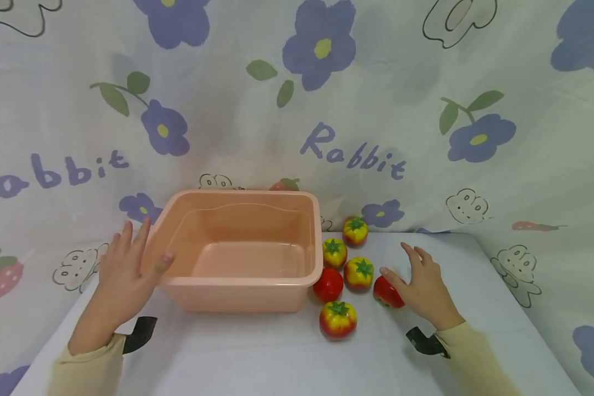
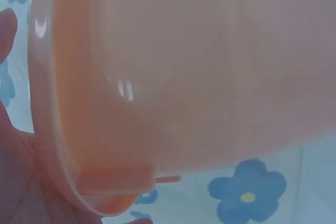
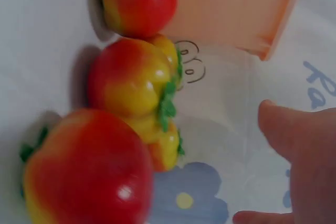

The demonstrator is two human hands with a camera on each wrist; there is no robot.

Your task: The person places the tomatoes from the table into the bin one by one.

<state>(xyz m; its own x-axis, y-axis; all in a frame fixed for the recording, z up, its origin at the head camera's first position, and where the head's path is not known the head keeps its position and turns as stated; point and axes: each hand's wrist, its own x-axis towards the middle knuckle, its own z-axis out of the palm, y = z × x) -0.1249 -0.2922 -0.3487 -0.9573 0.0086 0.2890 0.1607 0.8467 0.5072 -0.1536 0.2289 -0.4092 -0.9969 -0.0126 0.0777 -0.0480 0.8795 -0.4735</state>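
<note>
A peach-coloured plastic basin (image 1: 237,297) stands on the table, its inside bare. My left hand (image 1: 126,275) is at its left side, fingers spread and straight, right by the rim (image 2: 44,98) in the left wrist view. To the right of the basin lie several shiny red-and-yellow, tomato-like fruits with green leafy tops, one at the front (image 1: 337,322). My right hand (image 1: 425,287) hovers beside the rightmost red fruit (image 1: 387,292), partly covering it, with thumb and fingers apart and nothing between them. In the right wrist view that fruit (image 3: 89,171) looms large, apart from the thumb (image 3: 281,129).
A white cloth covers the table (image 1: 257,357). Behind it hangs a pale curtain (image 1: 227,121) printed with blue flowers, rabbits and lettering. One fruit (image 1: 355,231) lies at the back near the curtain, and a plain red one (image 1: 328,286) sits close against the basin's right side.
</note>
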